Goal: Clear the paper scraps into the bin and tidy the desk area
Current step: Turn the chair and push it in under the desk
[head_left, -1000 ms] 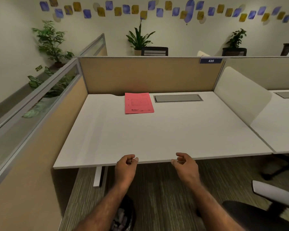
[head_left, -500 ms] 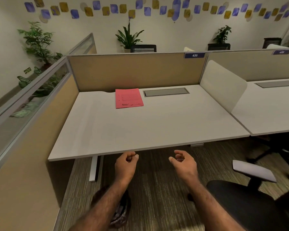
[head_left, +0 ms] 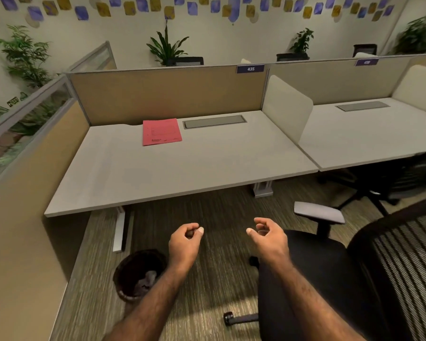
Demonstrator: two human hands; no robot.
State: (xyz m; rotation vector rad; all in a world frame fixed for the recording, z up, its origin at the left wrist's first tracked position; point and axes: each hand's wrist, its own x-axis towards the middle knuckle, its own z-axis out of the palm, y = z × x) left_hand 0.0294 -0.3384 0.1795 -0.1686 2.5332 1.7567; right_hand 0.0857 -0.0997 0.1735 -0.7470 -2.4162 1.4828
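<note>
The white desk (head_left: 207,168) carries only a red folder (head_left: 161,131) near its back edge. A dark round bin (head_left: 138,274) stands on the carpet below the desk's front left corner, with pale scraps inside it. My left hand (head_left: 185,242) hovers over the carpet just right of the bin, its fingers curled in with nothing visible in them. My right hand (head_left: 268,237) hangs beside it, over the front edge of the chair seat, fingers loosely curled and apart, holding nothing.
A black office chair (head_left: 330,279) with a grey armrest (head_left: 319,212) fills the right foreground. A grey cable hatch (head_left: 214,121) sits in the desk's back. Tan partitions (head_left: 167,92) wall the desk at the back and left. A second desk (head_left: 369,129) lies to the right.
I have stepped back from the desk, and the view has swung right. Both hands have come away from the desk's front edge. The bin and chair are now in fuller view.
</note>
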